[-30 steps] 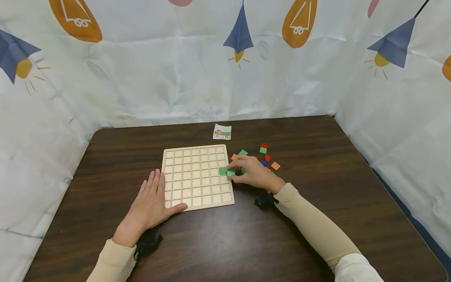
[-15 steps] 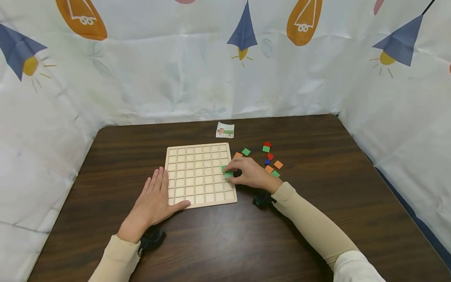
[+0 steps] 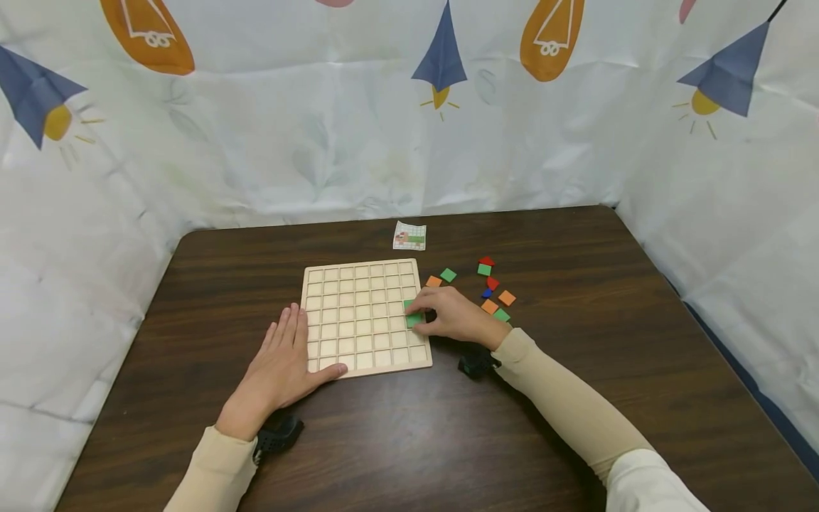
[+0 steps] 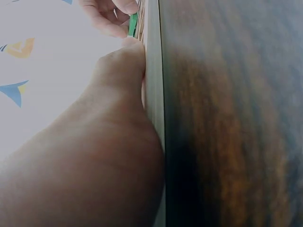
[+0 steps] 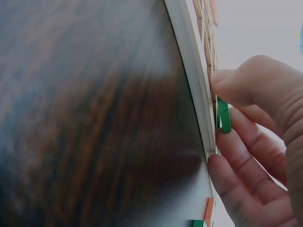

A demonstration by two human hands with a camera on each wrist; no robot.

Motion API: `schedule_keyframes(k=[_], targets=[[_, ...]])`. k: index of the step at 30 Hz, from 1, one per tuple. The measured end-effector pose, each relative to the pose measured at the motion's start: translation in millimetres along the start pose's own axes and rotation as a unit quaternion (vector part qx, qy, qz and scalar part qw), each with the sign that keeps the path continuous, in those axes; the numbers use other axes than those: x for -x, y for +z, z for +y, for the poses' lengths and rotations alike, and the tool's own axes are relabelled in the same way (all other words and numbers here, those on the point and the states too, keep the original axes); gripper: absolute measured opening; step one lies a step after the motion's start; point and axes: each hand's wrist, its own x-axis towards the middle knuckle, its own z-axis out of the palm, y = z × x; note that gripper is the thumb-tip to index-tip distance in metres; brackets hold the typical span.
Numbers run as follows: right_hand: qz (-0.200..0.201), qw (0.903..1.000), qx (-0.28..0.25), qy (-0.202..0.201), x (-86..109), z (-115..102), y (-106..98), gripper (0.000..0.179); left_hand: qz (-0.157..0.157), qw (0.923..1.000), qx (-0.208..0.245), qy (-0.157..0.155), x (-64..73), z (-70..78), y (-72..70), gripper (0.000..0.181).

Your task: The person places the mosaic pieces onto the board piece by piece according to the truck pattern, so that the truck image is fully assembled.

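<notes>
A pale wooden grid board (image 3: 355, 320) lies on the brown table. My left hand (image 3: 271, 377) rests flat along its left edge, fingers straight and thumb over the near left corner. At the board's right edge my right hand (image 3: 457, 316) pinches a green square tile (image 3: 413, 321) between thumb and fingers, low over the grid. Another green tile (image 3: 407, 304) shows just behind it, partly hidden by the fingers. In the right wrist view the pinched green tile (image 5: 225, 116) stands slightly tilted by the board's rim.
Loose tiles lie right of the board: orange squares (image 3: 507, 298), green squares (image 3: 448, 274), red pieces (image 3: 492, 283) and a blue piece (image 3: 487, 293). A small printed grid card (image 3: 409, 237) lies behind the board. A patterned white curtain (image 3: 358, 142) hangs beyond the table.
My right hand has brought the green tile slightly left and down, from the board's right edge onto the grid, near the other green tile. My left hand keeps its place on the board.
</notes>
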Motion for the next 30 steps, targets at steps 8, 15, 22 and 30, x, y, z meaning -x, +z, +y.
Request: schedule_keyframes(k=[8, 15, 22, 30], targets=[[0.003, 1.0, -0.003, -0.001, -1.2, 0.6, 0.7, 0.024, -0.001, 1.0, 0.005, -0.001, 0.5, 0.4, 0.5, 0.13], [0.005, 1.0, -0.007, 0.0, -0.4, 0.4, -0.1, 0.025, -0.002, 1.0, 0.001, 0.0, -1.1, -0.3, 1.1, 0.13], [0.003, 1.0, -0.005, 0.004, -0.1, -0.4, 0.2, 0.025, 0.0, 1.0, 0.0, 0.001, -0.6, -0.6, 1.4, 0.13], [0.004, 0.9999, -0.01, 0.009, 0.0, 1.5, 0.9, 0.028, 0.005, 1.0, 0.0, 0.002, -0.1, -0.6, 1.7, 0.129]])
